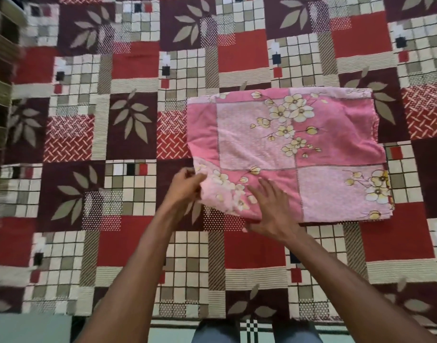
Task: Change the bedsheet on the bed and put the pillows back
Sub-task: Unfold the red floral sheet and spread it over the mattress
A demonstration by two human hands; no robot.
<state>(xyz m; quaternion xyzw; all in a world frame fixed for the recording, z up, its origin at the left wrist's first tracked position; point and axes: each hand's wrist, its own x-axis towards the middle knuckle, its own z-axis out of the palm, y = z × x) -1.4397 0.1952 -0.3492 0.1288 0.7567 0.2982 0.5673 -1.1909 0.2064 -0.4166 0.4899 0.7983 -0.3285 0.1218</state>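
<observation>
Pink folded sheet (pixel 290 154): laid flat at centre right of the frame, on the red patterned bedsheet (pixel 128 125) covering the bed.
Left hand (pixel 185 185): the sheet's lower left corner is pinched between curled fingers.
Right hand (pixel 272 206): fingers are spread and pressed flat on the near edge, thumb tucked under it.
Step in hand: unfolding of the fresh sheet is judged to be starting.
Next move: the pinched layer should be peeled back and opened leftward.

place: home bedroom | evidence: bed (pixel 138 243) under patterned patchwork bedsheet (pixel 237 50)
</observation>
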